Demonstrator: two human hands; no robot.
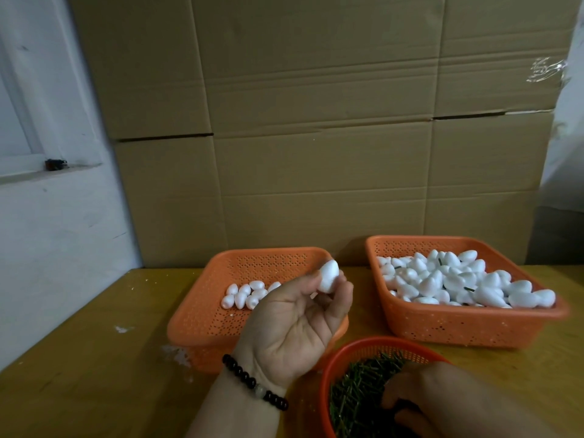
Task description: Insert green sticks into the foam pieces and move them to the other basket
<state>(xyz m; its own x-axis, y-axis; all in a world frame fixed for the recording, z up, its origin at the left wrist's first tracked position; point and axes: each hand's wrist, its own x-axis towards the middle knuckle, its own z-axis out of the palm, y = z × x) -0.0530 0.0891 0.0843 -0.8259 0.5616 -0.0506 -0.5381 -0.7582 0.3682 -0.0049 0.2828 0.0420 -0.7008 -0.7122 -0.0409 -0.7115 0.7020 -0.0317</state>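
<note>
My left hand (294,324) is raised palm up over the left orange basket (196,314) and pinches a white egg-shaped foam piece (328,276) at its fingertips. Several loose foam pieces (246,295) lie in that basket. The right orange basket (467,324) is heaped with foam pieces (458,279), some showing green sticks. My right hand (420,396) reaches down into the round orange basket (328,371) of green sticks (357,396), fingers curled among them; whether it holds a stick is hidden.
The baskets stand on a yellow wooden table (94,358) with white foam crumbs near the left basket. Stacked cardboard boxes (316,121) form a wall right behind the baskets. A white wall with a window ledge is at the left.
</note>
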